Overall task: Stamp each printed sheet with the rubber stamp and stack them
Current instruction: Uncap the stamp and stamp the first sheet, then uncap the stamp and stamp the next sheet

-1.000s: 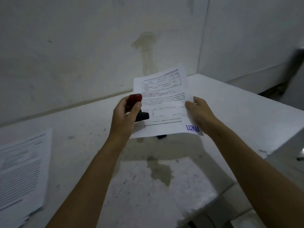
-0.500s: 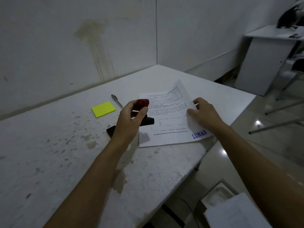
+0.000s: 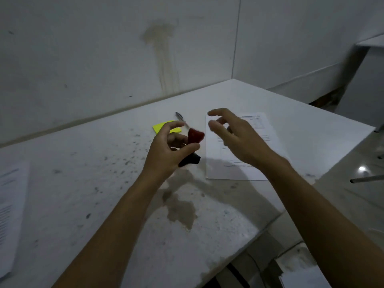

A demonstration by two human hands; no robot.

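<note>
My left hand (image 3: pixel 166 150) holds the rubber stamp (image 3: pixel 193 146), which has a red knob and a black base, tilted above the white table (image 3: pixel 104 183). A printed sheet (image 3: pixel 239 163) lies flat on the table to the right of the stamp. My right hand (image 3: pixel 234 136) hovers above that sheet with its fingers loosely spread and nothing in it. A stack of printed sheets (image 3: pixel 10 215) lies at the table's far left edge.
A yellow sticky-note pad (image 3: pixel 163 126) and a pen (image 3: pixel 180 117) lie behind my left hand. A wall runs along the table's back. The table's right edge drops to the floor, where a box with white papers (image 3: pixel 301 275) sits.
My right hand has let go of the stamped sheet, which now lies flat on the table, and lifted above it. My left hand still holds the stamp, now tilted.
</note>
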